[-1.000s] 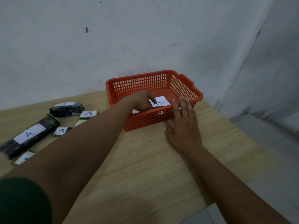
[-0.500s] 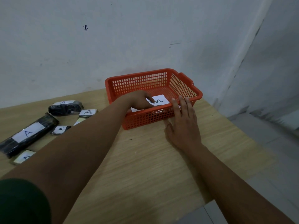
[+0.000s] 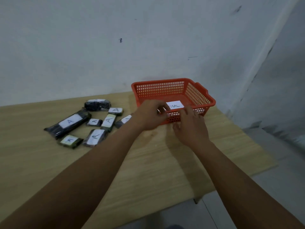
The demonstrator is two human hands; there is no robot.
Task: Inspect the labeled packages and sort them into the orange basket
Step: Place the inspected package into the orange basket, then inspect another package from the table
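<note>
The orange basket [image 3: 199,95] stands at the table's far right against the wall. Inside lies a white label [image 3: 175,104] with letters ending in "MAL". My left hand [image 3: 148,117] is at the basket's front rim, fingers curled over it and thumb on the outer wall. My right hand [image 3: 189,129] is beside it, fingertips resting on the same front wall. Left of the basket lie several dark packages with white "A" labels: a long black package [image 3: 67,124], a black bundle [image 3: 97,104], and a green-edged package [image 3: 109,122].
The wooden table [image 3: 148,171] ends at its right edge just past the basket, with grey floor [image 3: 280,187] below. A white wall [image 3: 99,55] runs behind the table. One small package [image 3: 124,120] lies partly under my left wrist.
My left hand has come out of the basket, off the white label, to the front rim. My right hand has lifted off the table to the same rim. The view has swung left.
</note>
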